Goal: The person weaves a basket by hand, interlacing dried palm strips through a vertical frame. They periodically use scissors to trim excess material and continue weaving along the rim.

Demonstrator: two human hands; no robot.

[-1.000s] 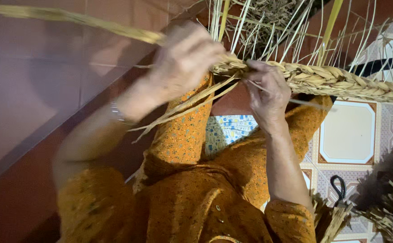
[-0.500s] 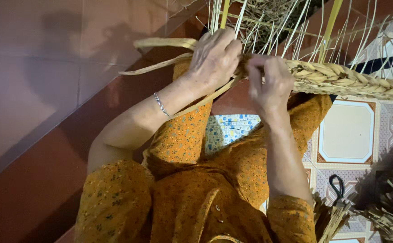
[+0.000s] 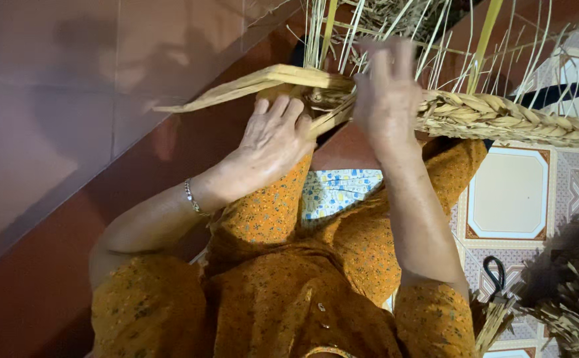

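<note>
floor: patterned tiled floor (image 3: 508,202) in cream and brown under the person, with a plain reddish-brown wall (image 3: 51,132) running along one side.
nearest: orange floral-print clothing (image 3: 283,292) fills the bottom of the view; off at the edge, black-handled scissors (image 3: 495,272) lie on the tiles next to a loose heap of dry straw (image 3: 568,298).
left hand: left hand (image 3: 273,142) sits at the loose end of the work, fingers curled together onto flat pale-yellow reed strips (image 3: 250,83) that fan out sideways.
right hand: right hand (image 3: 386,93) is up on the thick plaited straw braid (image 3: 502,116), fingers spread apart and a bit blurred, so I can't tell if anything is actually pinched.
braid: it runs out level from between the hands, finished part tight and even.
far: thin upright straw stalks (image 3: 369,30) stand up behind the braid.
risk: my guess, with the right fingers apart the last turns could slacken, and those flat strips might slide out or crease if tugged sideways.
risk 2: loose stalks could snag in the plait.
</note>
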